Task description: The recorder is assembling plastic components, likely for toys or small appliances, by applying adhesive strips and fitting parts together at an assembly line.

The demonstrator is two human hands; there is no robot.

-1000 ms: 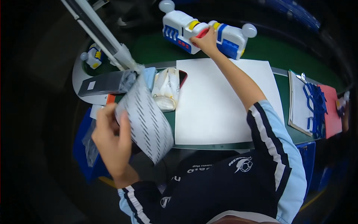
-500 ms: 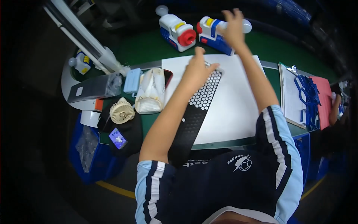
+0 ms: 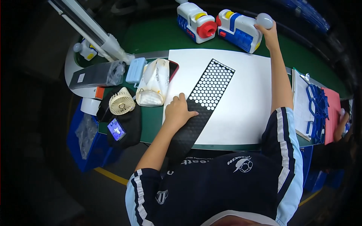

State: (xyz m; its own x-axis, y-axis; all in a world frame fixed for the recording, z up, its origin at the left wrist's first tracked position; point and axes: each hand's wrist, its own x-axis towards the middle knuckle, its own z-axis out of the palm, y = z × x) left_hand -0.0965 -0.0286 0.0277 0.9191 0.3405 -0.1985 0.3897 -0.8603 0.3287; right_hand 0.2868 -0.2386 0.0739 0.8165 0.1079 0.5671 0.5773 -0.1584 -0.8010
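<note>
My left hand (image 3: 178, 112) lies on a black strip (image 3: 185, 133), fingers and thumb spread, holding nothing. The strip's far part carries rows of round white dots (image 3: 213, 83), probably stickers; its near part is bare black with faint round marks. It lies slanted over a white sheet (image 3: 241, 109). At the far right, my right hand (image 3: 269, 35) is closed on the bulb end of a white and blue plastic toy (image 3: 238, 30), just under its translucent ball (image 3: 264, 21). A similar toy (image 3: 196, 23) with a red round nozzle stands left of it.
Left on the green table are a tissue pack (image 3: 154, 84), a light blue case (image 3: 135, 71), a dark box (image 3: 94, 75) and a small fan (image 3: 121, 102). A clipboard (image 3: 301, 100) and blue straps (image 3: 318, 103) lie at right. Another person's hand (image 3: 341, 126) shows at the far right.
My left hand has drawn back toward me, from the strip's dotted far end to its black part. My right hand has moved right and closed on the toy's bulb end.
</note>
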